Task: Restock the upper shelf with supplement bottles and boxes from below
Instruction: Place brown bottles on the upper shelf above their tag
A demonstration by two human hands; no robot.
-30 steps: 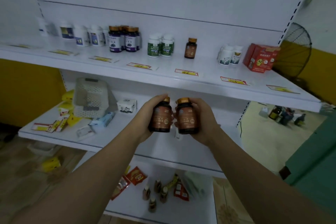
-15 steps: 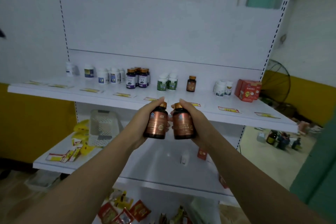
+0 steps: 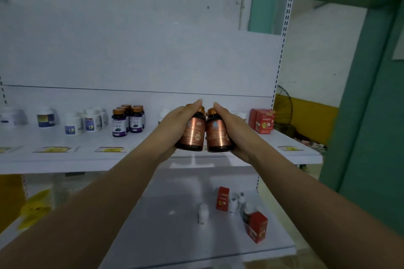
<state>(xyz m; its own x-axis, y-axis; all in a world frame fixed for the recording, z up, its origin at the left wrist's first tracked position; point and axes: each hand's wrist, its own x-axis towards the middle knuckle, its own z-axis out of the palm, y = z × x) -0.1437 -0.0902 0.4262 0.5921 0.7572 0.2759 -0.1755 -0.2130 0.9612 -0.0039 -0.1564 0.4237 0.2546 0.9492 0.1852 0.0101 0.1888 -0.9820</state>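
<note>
Big white upper shelf (image 3: 54, 160) across middle. Lower shelf (image 3: 175, 214) under it. Left hand (image 3: 175, 125) curls fingers round left brown bottle (image 3: 192, 134). Right hand (image 3: 236, 126) curls fingers round right brown bottle (image 3: 218, 136). Both bottles side by side, held up in front of upper shelf. Purple-label bottles (image 3: 127, 122) stand there, left of hands.
</note>
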